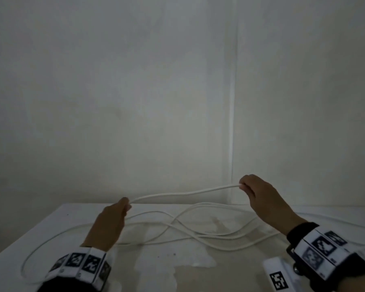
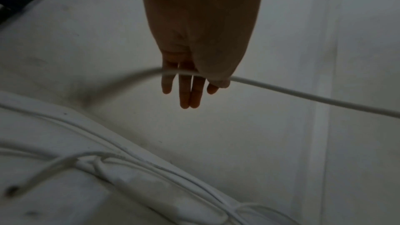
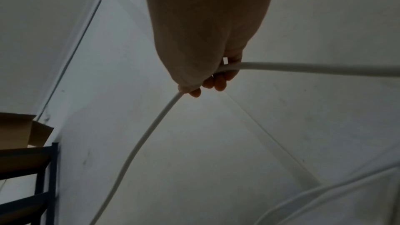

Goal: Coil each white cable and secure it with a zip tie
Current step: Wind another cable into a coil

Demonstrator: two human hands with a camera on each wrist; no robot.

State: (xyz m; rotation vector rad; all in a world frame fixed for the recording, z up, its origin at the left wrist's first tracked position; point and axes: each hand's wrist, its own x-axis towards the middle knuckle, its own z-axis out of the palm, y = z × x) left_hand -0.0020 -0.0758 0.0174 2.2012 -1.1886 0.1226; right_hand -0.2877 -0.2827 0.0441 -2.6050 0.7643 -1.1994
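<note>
A long white cable [image 1: 183, 194] is stretched in the air between my two hands above a white table [image 1: 72, 209]. My left hand [image 1: 125, 204] pinches the cable between thumb and forefinger, the other fingers straight [image 2: 186, 91]. My right hand [image 1: 243, 185], higher and further right, grips the cable [image 3: 303, 68] with curled fingers. More white cable [image 1: 177, 230] lies in loose, tangled loops on the table below and between the hands, with one wide loop trailing to the left [image 1: 34, 256]. No zip tie is visible.
A white block bearing a black-and-white marker [image 1: 279, 277] lies at the table's front right. A plain wall stands right behind the table. Dark metal shelving [image 3: 43, 186] with a cardboard box [image 3: 19, 133] shows in the right wrist view.
</note>
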